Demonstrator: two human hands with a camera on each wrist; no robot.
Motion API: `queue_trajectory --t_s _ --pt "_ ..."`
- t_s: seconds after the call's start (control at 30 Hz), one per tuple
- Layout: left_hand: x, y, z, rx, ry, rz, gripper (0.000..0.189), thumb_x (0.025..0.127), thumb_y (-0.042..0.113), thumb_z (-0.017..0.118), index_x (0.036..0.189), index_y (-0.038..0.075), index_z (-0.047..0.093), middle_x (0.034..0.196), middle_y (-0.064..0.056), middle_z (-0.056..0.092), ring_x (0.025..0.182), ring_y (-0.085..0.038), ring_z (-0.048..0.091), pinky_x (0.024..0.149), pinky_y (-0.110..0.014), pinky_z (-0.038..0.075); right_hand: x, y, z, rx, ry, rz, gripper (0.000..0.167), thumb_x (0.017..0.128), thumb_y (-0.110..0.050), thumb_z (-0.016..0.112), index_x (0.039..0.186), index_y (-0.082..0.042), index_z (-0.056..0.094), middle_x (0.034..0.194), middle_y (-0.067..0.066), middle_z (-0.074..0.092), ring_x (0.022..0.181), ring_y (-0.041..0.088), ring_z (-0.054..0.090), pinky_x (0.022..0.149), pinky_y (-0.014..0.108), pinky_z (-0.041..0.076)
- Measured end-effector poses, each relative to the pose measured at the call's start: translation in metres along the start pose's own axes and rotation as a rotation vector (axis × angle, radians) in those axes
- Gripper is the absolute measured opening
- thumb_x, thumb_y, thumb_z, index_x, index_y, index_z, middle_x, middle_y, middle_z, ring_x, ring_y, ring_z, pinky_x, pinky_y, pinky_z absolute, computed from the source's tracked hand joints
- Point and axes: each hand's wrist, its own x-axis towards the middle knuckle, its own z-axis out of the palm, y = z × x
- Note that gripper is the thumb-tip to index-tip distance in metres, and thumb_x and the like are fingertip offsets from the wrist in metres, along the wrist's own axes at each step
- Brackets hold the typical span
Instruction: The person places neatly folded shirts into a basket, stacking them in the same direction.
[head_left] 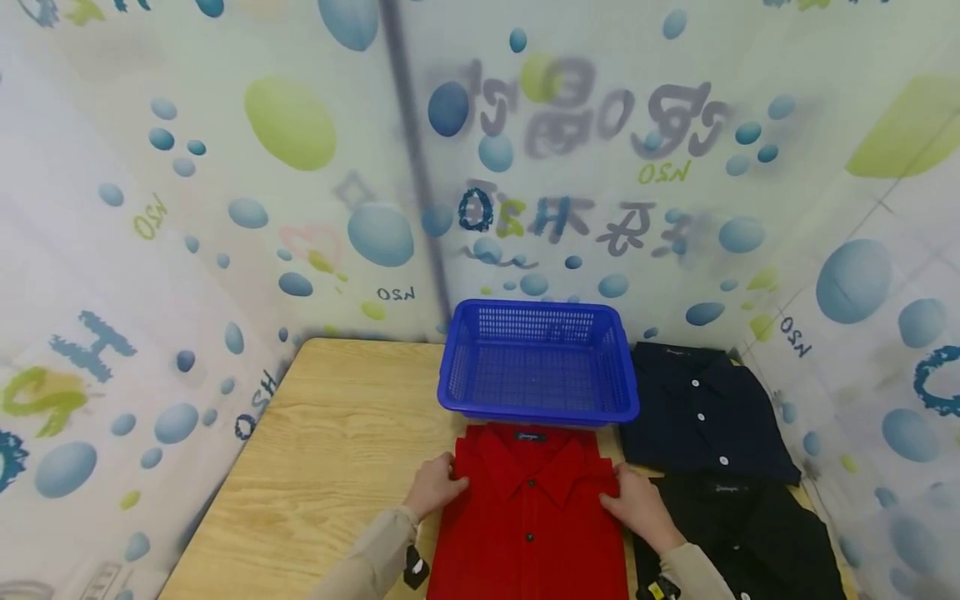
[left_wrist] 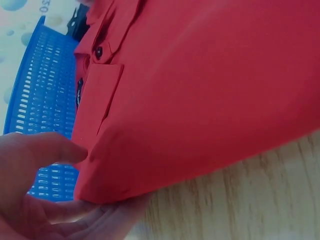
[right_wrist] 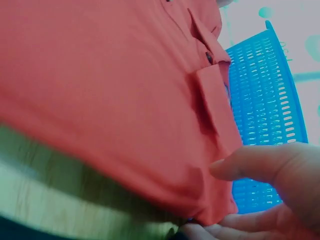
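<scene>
A light wooden table [head_left: 330, 450] stands in a corner of walls papered with blue and green bubbles, its left half showing bare wood grain. Near the front edge, about the middle, lies a folded red shirt [head_left: 528, 517], collar toward the back and buttons up. The left hand [head_left: 435, 486] grasps the shirt's left shoulder edge: in the left wrist view the thumb lies on top of the red cloth and the fingers [left_wrist: 100, 217] are tucked under the fold, against the wood. Just behind the collar, touching or nearly touching it, stands a blue plastic basket [head_left: 538, 367] with slotted walls, set against the table's back edge. The right hand [head_left: 637, 507] grasps the shirt's right shoulder edge the same way, thumb [right_wrist: 250, 165] above the cloth and fingers curled beneath it. Right of the basket, toward the back right corner, lies a folded navy shirt [head_left: 701, 412] with white buttons, and in front of it, at the front right corner beside the right hand, a folded black shirt [head_left: 757, 533].
</scene>
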Motion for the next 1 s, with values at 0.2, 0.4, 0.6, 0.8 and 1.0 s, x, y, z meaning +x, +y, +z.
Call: queue_trajectory --t_s 0.2,0.4,0.6,0.8,1.0 --pt "0.002 0.003 0.002 0.025 -0.013 -0.042 0.029 0.074 0.013 0.073 0.09 -0.004 0.057 0.073 -0.011 0.06 0.063 -0.025 0.056 0.056 -0.037 0.047 0.003 -0.001 -0.003 0.101 -0.051 0.022 0.053 0.077 -0.018 0.077 0.11 0.015 0.052 0.096 0.022 0.065 0.083 0.032 0.062 0.073 0.048 0.052" --pt "-0.005 0.008 0.001 0.028 -0.06 -0.102 0.033 0.071 0.013 0.074 0.088 -0.006 0.054 0.074 -0.016 0.059 0.066 -0.032 0.059 0.059 -0.041 0.05 -0.005 0.0 -0.005 0.183 -0.099 0.092 0.05 0.076 -0.02 0.077 0.107 0.011 0.053 0.085 0.009 0.062 0.076 0.022 0.058 0.067 0.039 0.05" --pt "-0.016 0.01 0.001 0.016 -0.096 -0.14 0.033 0.072 0.015 0.075 0.086 -0.006 0.053 0.073 -0.015 0.059 0.064 -0.031 0.058 0.058 -0.041 0.05 -0.021 0.0 -0.002 0.414 -0.212 0.229 0.04 0.078 -0.015 0.074 0.103 0.011 0.057 0.083 0.006 0.061 0.072 0.018 0.058 0.062 0.033 0.05" --pt "-0.014 0.012 0.003 -0.136 -0.141 -0.169 0.036 0.076 0.014 0.074 0.096 -0.009 0.055 0.083 -0.014 0.061 0.072 -0.026 0.058 0.066 -0.04 0.05 -0.025 0.007 0.005 0.593 -0.339 0.09 0.037 0.087 -0.015 0.066 0.109 0.014 0.059 0.093 0.007 0.066 0.08 0.017 0.059 0.071 0.032 0.047" --pt "-0.013 0.012 0.006 -0.276 -0.215 -0.147 0.047 0.081 0.003 0.068 0.119 -0.016 0.049 0.105 -0.024 0.062 0.094 -0.036 0.061 0.085 -0.05 0.049 -0.023 0.007 0.004 0.609 -0.38 0.014 0.038 0.091 -0.014 0.063 0.117 0.013 0.056 0.102 0.009 0.064 0.085 0.016 0.056 0.075 0.031 0.046"
